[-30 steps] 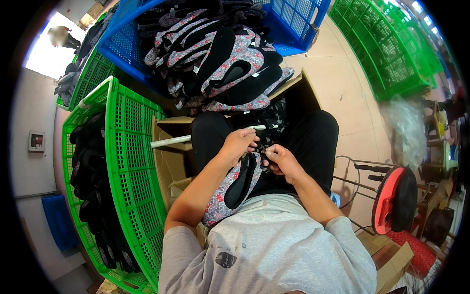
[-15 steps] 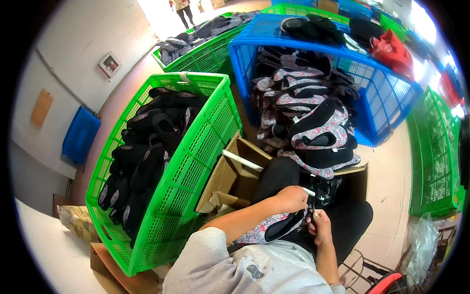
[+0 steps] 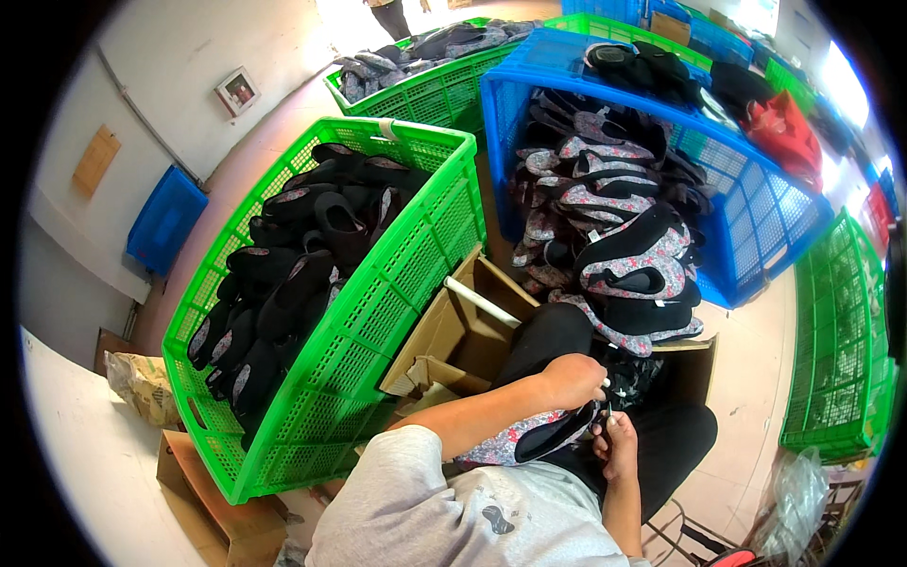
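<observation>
floral shoe [image 3: 529, 438]: lower middle of frame, on black trousers [image 3: 676, 446]
left hand [image 3: 573, 380]: curled at the shoe's upper end, grip hidden
right hand [image 3: 618, 444]: fingers pinched together, contents unclear

Floral slipper [image 3: 515, 438] lies across my lap [image 3: 675, 442]; my left grip [image 3: 573, 381] sits curled at its far end, my right grip [image 3: 619, 446] pinched just beside. Green crate [image 3: 378, 317] of dark slippers [image 3: 298, 250] at left; blue crate [image 3: 779, 227] with floral slippers [image 3: 647, 265] ahead.

Since 1 second ago, the view has swung, revealing a red bag [image 3: 786, 142].
</observation>
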The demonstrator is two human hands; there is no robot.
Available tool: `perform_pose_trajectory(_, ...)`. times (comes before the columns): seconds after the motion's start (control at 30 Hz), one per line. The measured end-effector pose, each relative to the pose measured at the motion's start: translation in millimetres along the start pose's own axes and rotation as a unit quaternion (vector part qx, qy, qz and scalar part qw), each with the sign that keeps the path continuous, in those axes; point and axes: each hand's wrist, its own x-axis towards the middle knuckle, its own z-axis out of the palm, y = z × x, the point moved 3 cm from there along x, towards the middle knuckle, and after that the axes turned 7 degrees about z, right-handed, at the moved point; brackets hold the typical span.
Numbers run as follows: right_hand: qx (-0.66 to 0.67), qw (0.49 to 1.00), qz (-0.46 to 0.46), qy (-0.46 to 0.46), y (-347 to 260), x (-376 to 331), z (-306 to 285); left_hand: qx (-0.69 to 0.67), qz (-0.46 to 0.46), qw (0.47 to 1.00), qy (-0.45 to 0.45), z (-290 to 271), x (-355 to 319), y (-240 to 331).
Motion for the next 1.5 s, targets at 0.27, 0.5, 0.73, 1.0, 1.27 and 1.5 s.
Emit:
perform_pose_trajectory(0.27,0.008,1.000,0.007,-0.006,2,2,1,0.026,-0.009,0.999,-0.036,4,-2,-5)
perform_pose_trajectory(0.5,-0.003,1.000,0.007,-0.006,4,1,1,0.004,-0.012,1.000,0.011,-1,-3,0)
perform_pose_trajectory(0.73,-0.002,1.000,0.017,-0.010,4,2,0,0.023,-0.005,0.999,-0.030,-4,-9,-2)
perform_pose_trajectory(1.0,-0.001,1.000,0.022,-0.010,2,-1,2,0.029,-0.018,0.999,-0.003,-8,-7,4)
perform_pose_trajectory(1.27,0.022,0.999,0.026,-0.026,6,1,-1,0.030,-0.014,0.999,0.036,-9,-8,9)
perform_pose_trajectory(1.5,0.006,0.999,0.029,-0.017,3,-1,2,0.059,-0.014,0.996,0.065,-9,-9,7)
